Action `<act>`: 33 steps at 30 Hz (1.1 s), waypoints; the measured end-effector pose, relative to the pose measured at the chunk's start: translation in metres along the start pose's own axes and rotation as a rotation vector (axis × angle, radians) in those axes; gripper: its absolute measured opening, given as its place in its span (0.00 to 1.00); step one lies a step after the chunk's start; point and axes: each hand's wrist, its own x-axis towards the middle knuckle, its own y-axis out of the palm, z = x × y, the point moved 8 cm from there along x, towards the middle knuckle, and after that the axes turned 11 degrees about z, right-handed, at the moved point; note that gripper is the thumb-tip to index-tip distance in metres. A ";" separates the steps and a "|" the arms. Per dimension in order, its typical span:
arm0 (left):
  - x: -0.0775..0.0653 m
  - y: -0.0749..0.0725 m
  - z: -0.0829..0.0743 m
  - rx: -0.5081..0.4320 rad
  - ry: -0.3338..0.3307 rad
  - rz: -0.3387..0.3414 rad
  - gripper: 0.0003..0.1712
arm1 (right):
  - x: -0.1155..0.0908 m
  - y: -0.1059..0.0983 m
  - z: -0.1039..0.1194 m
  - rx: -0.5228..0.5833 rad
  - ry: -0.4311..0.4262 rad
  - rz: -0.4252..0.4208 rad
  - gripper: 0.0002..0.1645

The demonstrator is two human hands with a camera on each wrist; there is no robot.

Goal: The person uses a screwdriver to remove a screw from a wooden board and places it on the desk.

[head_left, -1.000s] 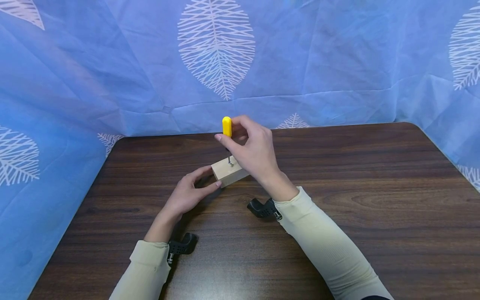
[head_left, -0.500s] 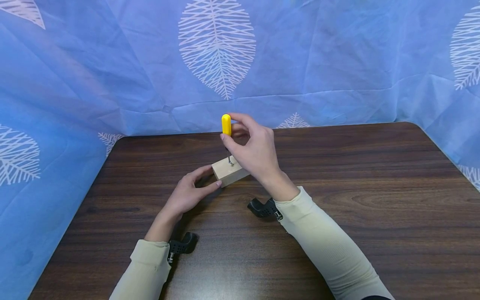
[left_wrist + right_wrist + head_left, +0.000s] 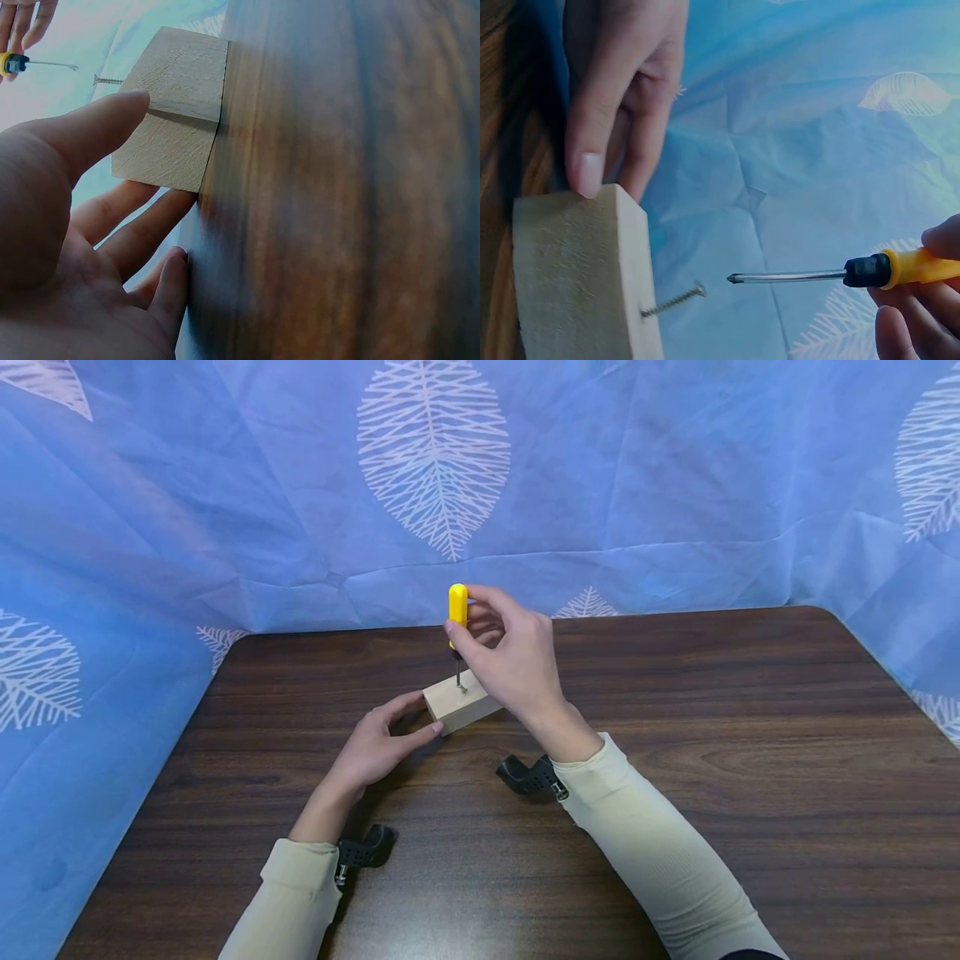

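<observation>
My left hand (image 3: 375, 745) grips the near-left end of a pale wooden block (image 3: 468, 714), thumb on one side and fingers on the other. The block lies on the table. From its top face a screw (image 3: 673, 301) sticks out, slightly tilted, its lower part sunk in the wood. Above it my right hand (image 3: 517, 656) pinches the yellow handle of a Phillips screwdriver (image 3: 458, 606) between thumb and fingers. The shaft points down at the screw; in the right wrist view a small gap parts the tip from the screw head. My right hand hides the block's far end in the head view.
A dark wood-grain table (image 3: 712, 735) lies under both hands. Behind it hangs a blue cloth (image 3: 637, 485) with white leaf prints. Black wrist mounts (image 3: 367, 847) jut inward from both cream sleeves (image 3: 645, 835).
My right hand has risen slightly and shifted a little right with the screwdriver, its thumb rolling along the handle. My left hand and the block stay where they were.
</observation>
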 end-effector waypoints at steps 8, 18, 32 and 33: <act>0.000 0.000 0.002 0.007 -0.001 -0.004 0.42 | -0.018 -0.032 -0.011 -0.101 0.106 0.038 0.28; 0.000 -0.001 0.002 0.005 0.016 0.008 0.44 | -0.082 -0.105 -0.080 -0.341 0.454 0.138 0.23; 0.000 0.000 0.002 0.015 0.014 0.008 0.43 | -0.139 -0.143 -0.146 -0.323 0.805 0.326 0.27; 0.000 0.000 0.002 0.017 0.017 0.008 0.43 | -0.140 -0.143 -0.147 -0.321 0.812 0.332 0.27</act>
